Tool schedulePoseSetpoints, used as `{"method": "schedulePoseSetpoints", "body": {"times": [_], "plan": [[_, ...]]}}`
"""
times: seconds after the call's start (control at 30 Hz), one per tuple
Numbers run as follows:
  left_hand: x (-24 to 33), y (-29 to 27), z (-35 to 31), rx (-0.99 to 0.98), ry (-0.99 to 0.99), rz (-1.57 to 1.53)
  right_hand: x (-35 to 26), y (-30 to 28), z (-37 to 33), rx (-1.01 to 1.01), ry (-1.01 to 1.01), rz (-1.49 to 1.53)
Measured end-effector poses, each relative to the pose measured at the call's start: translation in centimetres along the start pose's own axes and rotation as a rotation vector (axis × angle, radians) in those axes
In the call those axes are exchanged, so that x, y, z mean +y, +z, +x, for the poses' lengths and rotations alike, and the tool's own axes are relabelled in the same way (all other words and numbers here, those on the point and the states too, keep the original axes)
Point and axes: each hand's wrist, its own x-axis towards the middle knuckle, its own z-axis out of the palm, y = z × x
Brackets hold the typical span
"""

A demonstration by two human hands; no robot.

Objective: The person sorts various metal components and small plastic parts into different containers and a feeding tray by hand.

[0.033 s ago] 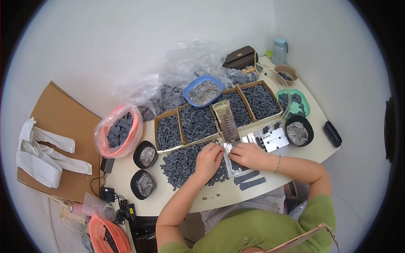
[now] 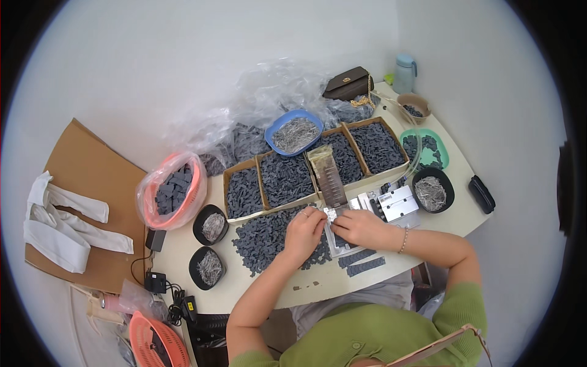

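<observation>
My left hand [image 2: 305, 229] is closed in a pinch at the left edge of a silver metal jig [image 2: 340, 249], its fingertips beside a small shiny piece [image 2: 331, 215]. Right across from it, my right hand [image 2: 365, 229] has its fingers bent together over the jig. Whatever the fingertips hold is too small to make out. A heap of small dark grey plastic parts [image 2: 260, 240] spreads under and beside my left hand. Two dark strips of joined parts [image 2: 367, 266] lie in front of the jig. Behind it leans a brownish see-through slab [image 2: 329, 177].
Divided cardboard boxes [image 2: 264, 194] full of grey parts stand behind my hands. A blue tray [image 2: 269, 138] of metal pins rests on them. Black bowls [image 2: 192, 269] of pins flank the work, and a metal block with air tubes [image 2: 399, 203] sits right of the jig.
</observation>
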Motion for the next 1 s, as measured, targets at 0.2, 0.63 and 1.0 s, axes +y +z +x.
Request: {"method": "schedulePoseSetpoints", "body": {"times": [0.2,0.63,1.0], "plan": [[1.0,1.8,-0.3,-0.12,0.195,0.202,-0.1,-1.6,-1.4,0.122,0.039,0.042],[-0.7,-0.4,0.0,-0.138,0.136,0.372,14.9,-11.6,-12.8,0.036,1.01,-0.215],[-2.7,-0.8,-0.4,-0.167,0.101,0.45,20.0,-8.0,-13.7,-0.022,0.999,-0.064]]}}
